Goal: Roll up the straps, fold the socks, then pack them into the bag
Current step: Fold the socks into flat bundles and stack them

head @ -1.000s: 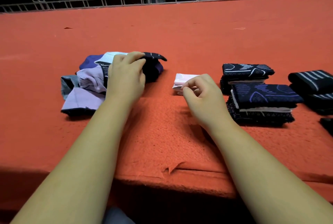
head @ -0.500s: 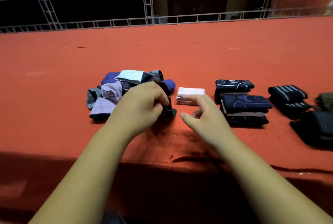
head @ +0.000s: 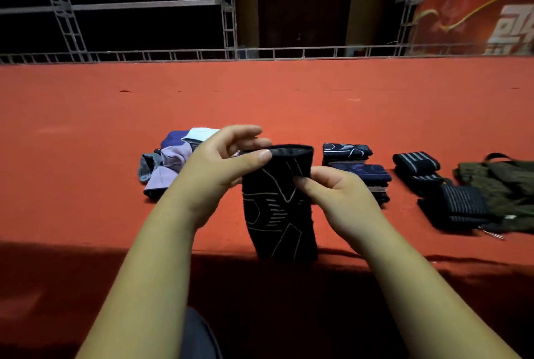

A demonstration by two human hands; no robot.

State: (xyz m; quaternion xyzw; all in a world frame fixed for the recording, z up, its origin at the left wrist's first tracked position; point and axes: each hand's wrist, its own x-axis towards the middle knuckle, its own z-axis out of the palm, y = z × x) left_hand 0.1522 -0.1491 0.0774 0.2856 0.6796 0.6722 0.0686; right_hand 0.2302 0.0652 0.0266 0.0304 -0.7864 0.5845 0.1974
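Two hands counted: left hand (head: pixel 219 167), right hand (head: pixel 335 194). One black patterned sock (head: pixel 277 214) counted, unfolded. In loose sock heap (head: pixel 170 162), at least four pieces made out (purple, lilac, pale blue, grey); exact number not told. Two folded sock bundles (head: pixel 349 150) seen plainly, further layers beneath left uncounted. Three rolled straps (head: pixel 416 160) counted, striped. One olive bag (head: pixel 505 185) counted.

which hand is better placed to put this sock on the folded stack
Probably the right hand: it pinches the black sock beside the folded stack, while the left hand sits farther off.
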